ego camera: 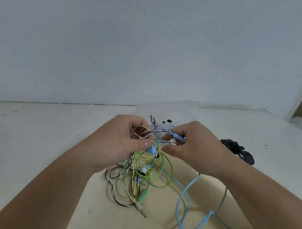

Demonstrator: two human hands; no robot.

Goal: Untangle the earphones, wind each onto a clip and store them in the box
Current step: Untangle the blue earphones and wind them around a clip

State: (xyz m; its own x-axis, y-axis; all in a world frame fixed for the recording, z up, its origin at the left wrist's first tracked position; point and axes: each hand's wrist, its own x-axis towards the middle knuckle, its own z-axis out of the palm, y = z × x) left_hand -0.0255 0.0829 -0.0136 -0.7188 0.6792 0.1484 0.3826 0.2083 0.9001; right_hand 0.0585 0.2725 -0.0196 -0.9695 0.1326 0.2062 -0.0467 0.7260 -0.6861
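Nearest, toward table's point(33, 126) near edge: blue cord point(184, 202) sprawls in loose loops on beige mat point(108, 213), jack plug point(141, 211) beside it. Mid-table: earphone tangle point(140, 174) of yellow, green and striped cords, top lifted. Left hand point(117, 144) curls round its upper strands; right hand point(195, 149) pinches blue cord's stiff stem. Cords light, limp, snag-prone; likely best held at plug or bud. Beyond, rightward: black clip point(237, 149).
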